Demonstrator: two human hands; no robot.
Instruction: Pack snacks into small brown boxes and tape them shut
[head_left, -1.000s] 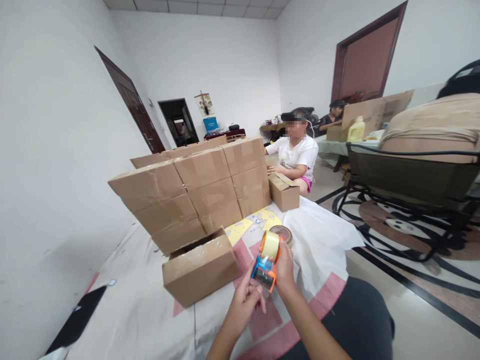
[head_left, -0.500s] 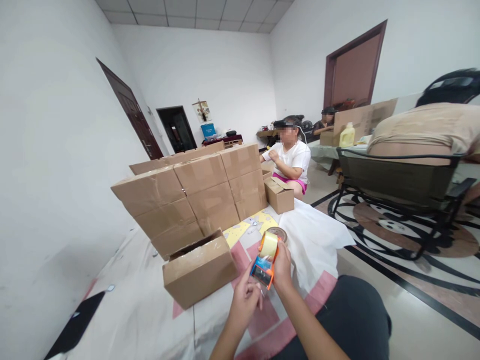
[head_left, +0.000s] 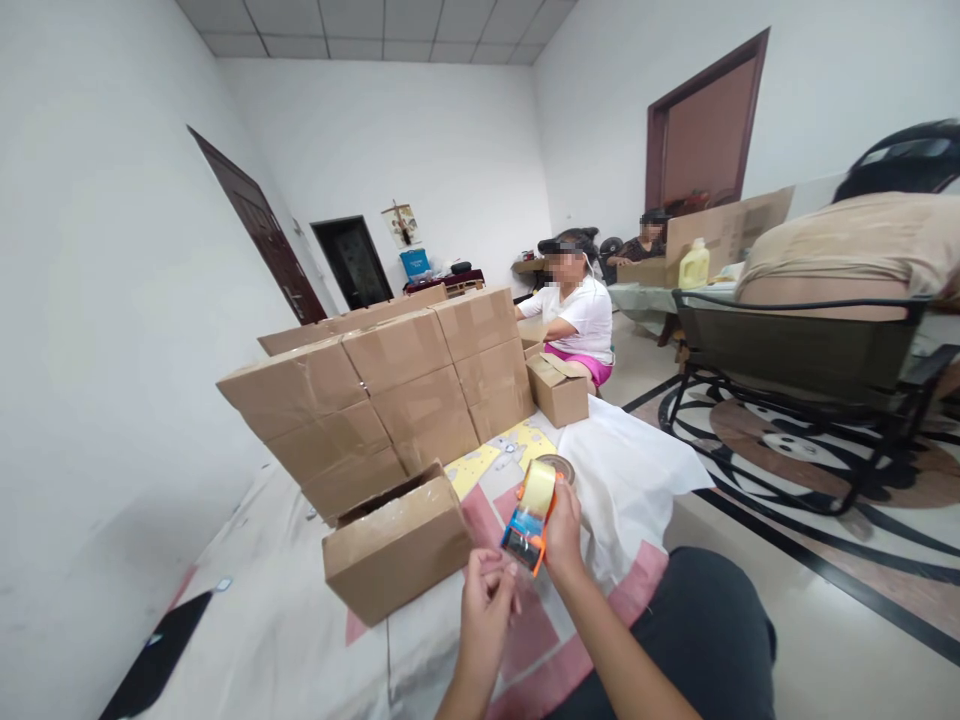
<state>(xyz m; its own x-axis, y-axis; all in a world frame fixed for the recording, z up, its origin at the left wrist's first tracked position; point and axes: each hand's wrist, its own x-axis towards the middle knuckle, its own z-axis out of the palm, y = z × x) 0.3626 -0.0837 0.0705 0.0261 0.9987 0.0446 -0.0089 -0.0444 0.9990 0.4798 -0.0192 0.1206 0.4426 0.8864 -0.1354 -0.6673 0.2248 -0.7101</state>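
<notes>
My right hand [head_left: 564,530] is wrapped around an orange and blue tape dispenser [head_left: 526,530] loaded with a roll of yellowish clear tape. Just left of the dispenser's front end, my left hand [head_left: 484,605] has its thumb and fingers pinched together. Whether a clear tape end lies between them cannot be made out. An open cardboard box [head_left: 401,565] lies left of my hands on the cloth, its opening facing the stacked boxes. Partly behind the dispenser rests another tape roll [head_left: 560,467].
Stacked cardboard boxes [head_left: 412,385] form a wall across the cloth-covered surface [head_left: 285,610]. A smaller box [head_left: 559,390] stands at its right end. Beyond it sits a person in a white shirt [head_left: 585,310]. At right, another person leans forward in a folding chair [head_left: 795,345].
My left hand has drawn slightly away from the dispenser, and its pointing finger has curled in. The dispenser stays nearly still in my right hand. The seated person's arm has lowered.
</notes>
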